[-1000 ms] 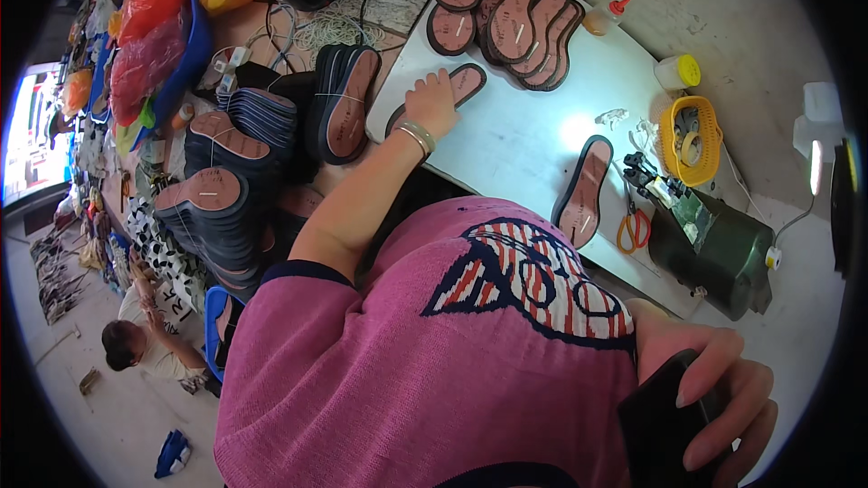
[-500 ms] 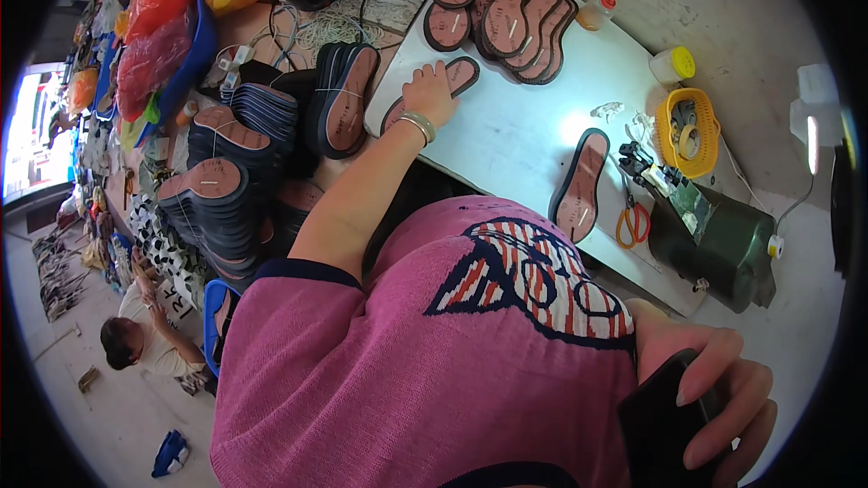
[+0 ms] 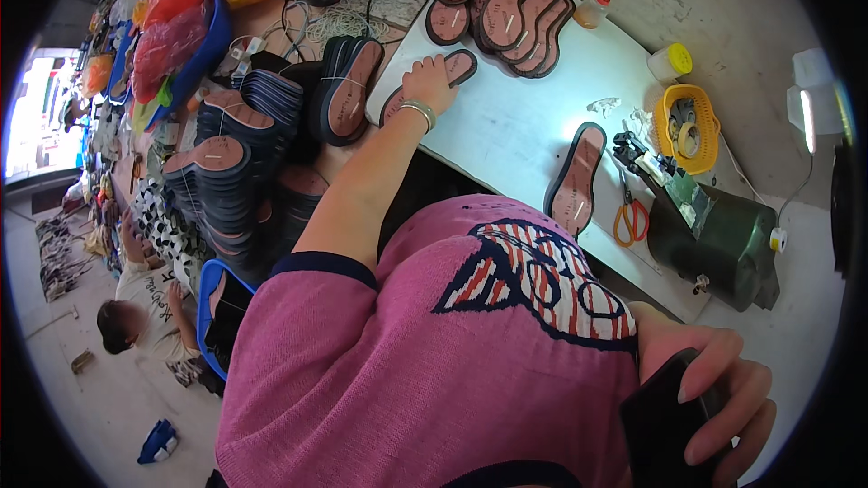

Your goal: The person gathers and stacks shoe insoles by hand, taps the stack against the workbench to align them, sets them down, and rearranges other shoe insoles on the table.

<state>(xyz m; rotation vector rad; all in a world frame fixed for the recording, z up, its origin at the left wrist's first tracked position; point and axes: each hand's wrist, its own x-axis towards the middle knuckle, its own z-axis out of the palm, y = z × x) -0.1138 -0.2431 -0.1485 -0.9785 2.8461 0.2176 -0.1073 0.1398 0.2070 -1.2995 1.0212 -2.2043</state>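
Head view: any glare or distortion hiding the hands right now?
Head view: lamp glare whitens the table near the lone sole; fisheye bends the table edge; left hand on a sole is sharp; right hand with the dark phone sits near the black rim.

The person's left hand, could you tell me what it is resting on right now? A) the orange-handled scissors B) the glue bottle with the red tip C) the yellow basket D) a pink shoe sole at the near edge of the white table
D: the left hand, a bracelet at its wrist, lies on a pink shoe sole on the white table, far from the scissors, the yellow basket and the glue bottle.
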